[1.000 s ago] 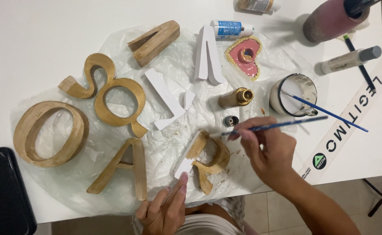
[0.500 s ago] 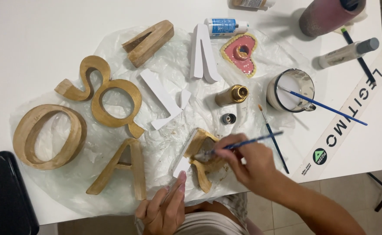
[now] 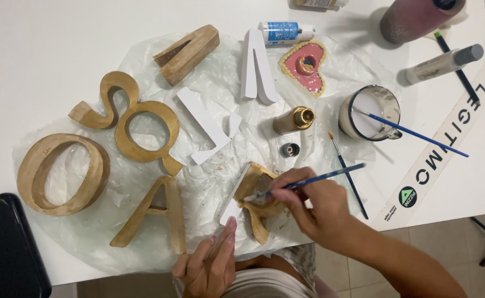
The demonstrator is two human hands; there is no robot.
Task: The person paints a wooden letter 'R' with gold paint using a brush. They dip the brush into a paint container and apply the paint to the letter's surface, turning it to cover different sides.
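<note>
The right hand (image 3: 322, 207) pinched a blue brush (image 3: 308, 182), its tip on the half-gilded letter (image 3: 256, 201) just beside it. The left hand (image 3: 212, 262), fingers loose, steadied that letter's near edge.

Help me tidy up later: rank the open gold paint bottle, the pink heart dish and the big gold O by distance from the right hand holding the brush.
From the right hand:
1. Gold paint bottle, lying just above the hand, mid-table.
2. Pink heart dish, further up, near the table's far side.
3. Gold O, far off at the left edge of the plastic sheet.
</note>
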